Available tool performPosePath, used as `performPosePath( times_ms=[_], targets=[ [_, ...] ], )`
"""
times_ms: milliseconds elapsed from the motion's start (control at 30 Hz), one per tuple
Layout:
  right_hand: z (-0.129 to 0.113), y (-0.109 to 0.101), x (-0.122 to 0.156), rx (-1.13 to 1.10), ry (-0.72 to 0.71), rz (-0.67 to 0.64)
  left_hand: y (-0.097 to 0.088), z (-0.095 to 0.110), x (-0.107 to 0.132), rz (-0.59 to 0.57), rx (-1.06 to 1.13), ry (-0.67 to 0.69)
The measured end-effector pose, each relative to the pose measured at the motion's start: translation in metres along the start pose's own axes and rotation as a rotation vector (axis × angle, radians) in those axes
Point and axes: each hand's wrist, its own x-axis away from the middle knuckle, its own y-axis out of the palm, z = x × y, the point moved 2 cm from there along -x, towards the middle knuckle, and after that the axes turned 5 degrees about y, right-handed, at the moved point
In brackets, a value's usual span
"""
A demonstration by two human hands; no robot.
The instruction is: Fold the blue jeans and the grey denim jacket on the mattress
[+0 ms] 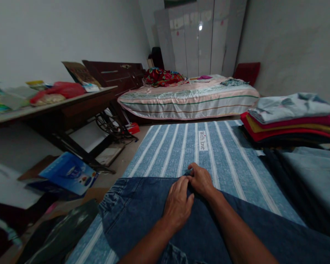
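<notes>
A pair of dark blue denim jeans (143, 205) lies spread over a blue striped sheet, its gathered elastic waist at the left and a leg running off to the lower right. My left hand (177, 203) rests on the denim with its fingers stretched toward the upper edge and the thumb apart. Just beyond it, my right hand (201, 180) is closed in a pinch at that edge, where a small bunched bit of fabric shows. The fingertips of both hands meet or nearly meet there. Another gathered part of the denim shows at the bottom, near my left forearm.
Folded clothes (291, 124) are stacked at the right, with dark and light-blue garments (313, 172) nearer. The striped sheet (178, 146) reaches toward a bed (189, 101). On the left stand a sewing-machine table (79, 101) and a blue box (70, 172).
</notes>
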Motion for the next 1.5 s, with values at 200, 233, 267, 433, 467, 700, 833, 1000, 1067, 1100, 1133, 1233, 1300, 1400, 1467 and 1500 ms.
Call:
performPosePath(
  times_ms=[200,233,267,433,467,700,833,1000,1067,1100,1133,1233,1300,1400,1467,1500],
  targets=[
    [0.013,-0.010,-0.008,-0.322,-0.038,-0.128,0.006,-0.001,0.005,-0.067,-0.122,-0.038],
    [0.016,-0.012,-0.009,-0.353,-0.045,-0.153,0.005,0.000,0.004,-0.083,-0.131,-0.046],
    [0.019,-0.014,-0.010,-0.371,-0.051,-0.179,0.004,0.001,0.003,-0.097,-0.138,-0.053],
    [0.030,-0.023,-0.010,-0.399,-0.044,-0.297,0.002,0.005,0.002,-0.145,-0.150,-0.074],
    [0.031,-0.025,-0.009,-0.408,-0.037,-0.323,0.002,0.006,0.002,-0.151,-0.150,-0.079],
    [0.032,-0.028,-0.010,-0.210,-0.039,-0.413,0.000,0.008,0.000,-0.215,-0.157,-0.136],
    [0.030,-0.027,-0.011,-0.126,-0.024,-0.389,-0.001,0.008,0.000,-0.228,-0.156,-0.146],
    [0.025,-0.027,-0.010,-0.037,-0.009,-0.355,0.000,0.007,0.000,-0.225,-0.158,-0.143],
    [0.021,-0.028,-0.009,0.032,0.010,-0.346,0.000,0.007,0.000,-0.229,-0.159,-0.144],
    [0.018,-0.029,-0.008,0.068,0.025,-0.340,0.000,0.007,0.000,-0.232,-0.159,-0.144],
    [0.015,-0.029,-0.008,0.110,0.044,-0.327,0.000,0.007,0.000,-0.235,-0.159,-0.145],
    [0.007,-0.028,-0.006,0.226,0.083,-0.268,0.000,0.008,0.000,-0.238,-0.157,-0.149],
    [0.004,-0.025,-0.004,0.271,0.073,-0.239,-0.001,0.009,-0.001,-0.238,-0.152,-0.149],
    [0.004,-0.021,-0.003,0.302,0.046,-0.176,-0.002,0.010,-0.001,-0.242,-0.147,-0.143],
    [0.005,-0.020,-0.002,0.302,0.041,-0.140,-0.002,0.010,0.000,-0.239,-0.144,-0.140],
    [0.007,-0.019,-0.003,0.294,0.040,-0.137,-0.002,0.009,0.000,-0.232,-0.142,-0.135]
  ],
)
